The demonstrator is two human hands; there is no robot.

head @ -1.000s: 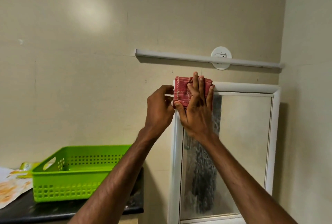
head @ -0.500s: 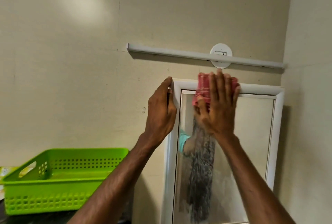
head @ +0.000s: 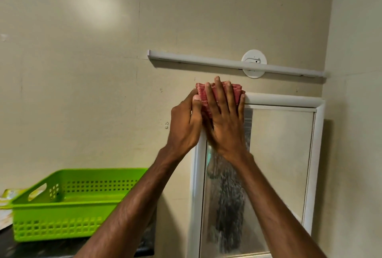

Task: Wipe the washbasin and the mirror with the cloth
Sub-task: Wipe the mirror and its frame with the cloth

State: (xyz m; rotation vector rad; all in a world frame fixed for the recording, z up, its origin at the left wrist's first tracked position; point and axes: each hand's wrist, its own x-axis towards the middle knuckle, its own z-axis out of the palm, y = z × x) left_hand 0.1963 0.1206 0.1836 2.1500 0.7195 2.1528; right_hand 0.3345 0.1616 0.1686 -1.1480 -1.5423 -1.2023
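Up at the top left corner of the white-framed rectangular wall mirror [head: 281,164] — that's where the folded red woven cloth [head: 201,93] sits, over the frame's corner and lapping a little onto the beige wall [head: 82,92] above. The right hand [head: 225,127] lies flat on it, fingers straight and fanned wide, pressing the cloth to the frame and the top of the glass. The left hand [head: 185,127] is just beside, touching the right one, thumb upright against the cloth's left edge. Its fingers go round out of sight, so whether they grip anything I cannot tell. The glass below looks streaked and cloudy, with a dark blurred reflection. Above the mirror — a long white tube-light bar [head: 196,60] crossing a round white wall fitting [head: 253,57]. Down at the left, a bright green perforated plastic basket [head: 62,206] stands on a dark countertop [head: 31,251].
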